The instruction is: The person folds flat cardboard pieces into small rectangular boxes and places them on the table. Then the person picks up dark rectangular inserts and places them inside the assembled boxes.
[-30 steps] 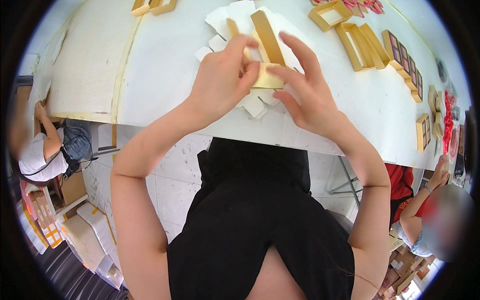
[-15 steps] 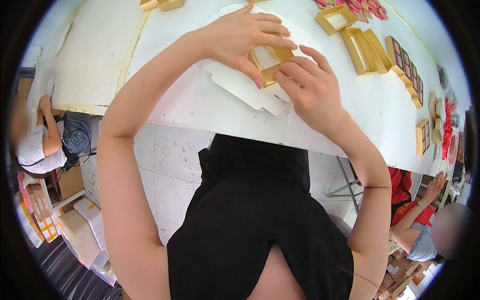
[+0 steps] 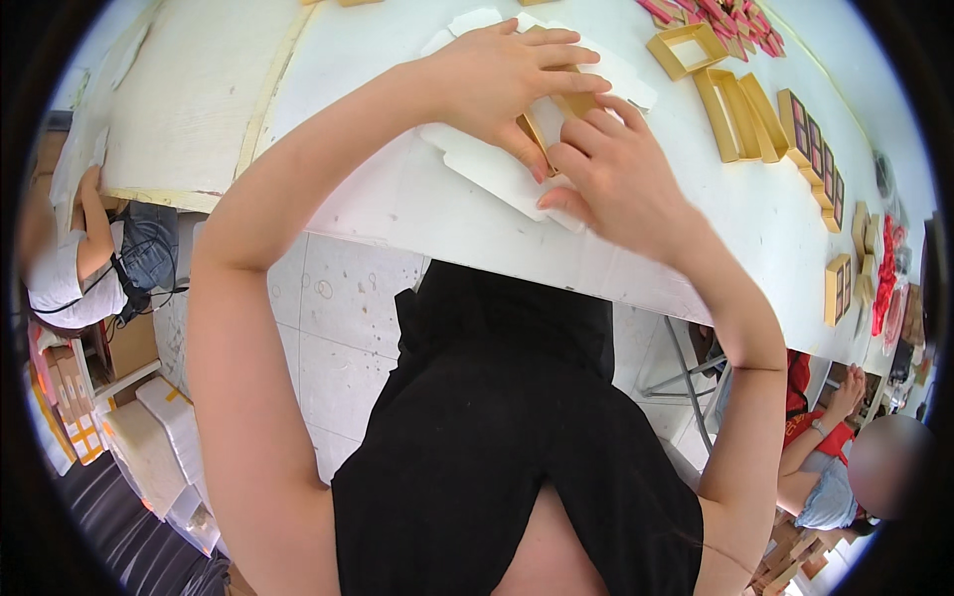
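A shallow gold cardboard box [image 3: 575, 102] lies on white paper sheets [image 3: 487, 174] at the far middle of the table, mostly hidden by my hands. My left hand [image 3: 502, 84] grips it from the left, fingers stretched across its far side and thumb at its near-left wall. Over its right part, my right hand [image 3: 628, 179] has bent fingers pressed on the box; its thumb sticks out above the paper. What the right fingertips touch inside is hidden.
Empty gold boxes [image 3: 725, 111] and a row of gold boxes with dark windowed inserts [image 3: 807, 139] stand on the right. Behind them is a pile of pink-red pieces [image 3: 725, 25]. One person [image 3: 84, 268] is at the left, another [image 3: 830, 457] at the right.
My right hand has shifted over the box, its thumb now apart from the fingers. The left hand still spans the box. The view has shifted slightly.
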The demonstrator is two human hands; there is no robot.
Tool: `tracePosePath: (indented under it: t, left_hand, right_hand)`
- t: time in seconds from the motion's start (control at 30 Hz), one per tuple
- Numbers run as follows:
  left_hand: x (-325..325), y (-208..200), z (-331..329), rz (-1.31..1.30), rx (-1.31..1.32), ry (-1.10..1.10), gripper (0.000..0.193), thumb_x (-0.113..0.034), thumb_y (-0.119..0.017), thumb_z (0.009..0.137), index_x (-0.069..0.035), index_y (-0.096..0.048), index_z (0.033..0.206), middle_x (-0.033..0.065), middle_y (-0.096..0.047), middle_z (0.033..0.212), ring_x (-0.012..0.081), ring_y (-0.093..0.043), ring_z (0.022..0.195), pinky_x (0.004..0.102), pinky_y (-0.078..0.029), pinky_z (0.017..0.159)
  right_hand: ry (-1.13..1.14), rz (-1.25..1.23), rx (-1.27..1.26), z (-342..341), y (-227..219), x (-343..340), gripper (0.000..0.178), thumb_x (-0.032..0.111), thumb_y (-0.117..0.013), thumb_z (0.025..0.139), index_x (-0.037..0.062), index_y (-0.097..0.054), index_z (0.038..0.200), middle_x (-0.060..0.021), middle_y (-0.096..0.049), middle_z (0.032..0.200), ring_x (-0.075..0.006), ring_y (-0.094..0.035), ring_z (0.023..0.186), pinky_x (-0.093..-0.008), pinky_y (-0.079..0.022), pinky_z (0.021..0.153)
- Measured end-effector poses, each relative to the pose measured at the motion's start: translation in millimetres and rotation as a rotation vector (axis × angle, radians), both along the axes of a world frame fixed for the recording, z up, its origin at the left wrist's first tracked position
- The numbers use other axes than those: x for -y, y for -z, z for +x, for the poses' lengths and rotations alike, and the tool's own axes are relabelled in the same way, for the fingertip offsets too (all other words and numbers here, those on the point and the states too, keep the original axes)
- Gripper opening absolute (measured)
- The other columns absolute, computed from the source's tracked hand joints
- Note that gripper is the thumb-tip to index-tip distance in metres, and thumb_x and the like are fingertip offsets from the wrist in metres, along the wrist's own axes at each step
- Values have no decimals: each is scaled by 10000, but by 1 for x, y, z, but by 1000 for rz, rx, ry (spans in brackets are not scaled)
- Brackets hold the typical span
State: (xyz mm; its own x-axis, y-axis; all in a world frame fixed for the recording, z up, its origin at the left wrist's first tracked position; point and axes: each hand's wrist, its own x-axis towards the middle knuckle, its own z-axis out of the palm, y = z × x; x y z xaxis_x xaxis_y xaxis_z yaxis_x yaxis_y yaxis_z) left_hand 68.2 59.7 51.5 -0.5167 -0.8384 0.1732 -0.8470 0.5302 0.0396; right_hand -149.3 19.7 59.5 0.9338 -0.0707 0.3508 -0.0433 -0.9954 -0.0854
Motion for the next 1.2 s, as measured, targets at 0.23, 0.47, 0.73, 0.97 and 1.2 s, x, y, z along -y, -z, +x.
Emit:
tracePosePath:
  t: [0.23,0.47,0.73,0.97,1.2]
  left_hand:
    - [-7,-8,5,28,-61,-17,858,-489,-841,689,-147,-516,1406,68,-539,1406,258,-474,1317,546,-369,1090]
    - [-13,-21,-2,227,-450,-232,330,-221,-685,874,-46,-669,1155,107,-683,1048,265,-621,1021,385,-489,915]
    - [2,-15,-20,195,-382,-272,115,-123,-618,898,-62,-675,977,84,-707,926,245,-653,868,358,-523,770]
    - [7,-6,-30,141,-410,-339,145,-125,-629,914,-96,-708,1033,73,-701,902,250,-668,842,363,-527,744]
    - [11,-7,-18,-127,-274,-154,209,-220,-723,865,-105,-725,1040,58,-706,980,243,-661,916,359,-523,796]
  right_hand:
    - [177,226,181,-14,13,-2,218,229,-767,849,65,-636,907,-80,-633,1081,-252,-586,1075,-480,-404,1041]
    - [174,593,195,-30,14,19,613,167,-846,775,62,-518,1282,-140,-593,1299,-315,-629,1135,-379,-528,931]
    - [148,566,305,-32,27,22,628,177,-855,767,50,-521,1284,-121,-574,1296,-292,-639,1098,-364,-546,904]
    - [185,455,298,-33,28,14,354,69,-800,801,46,-661,1126,-87,-579,1258,-225,-648,1002,-300,-571,811]
    - [197,510,117,-31,0,20,231,22,-738,825,41,-668,1044,-68,-597,1102,-233,-629,942,-333,-552,728]
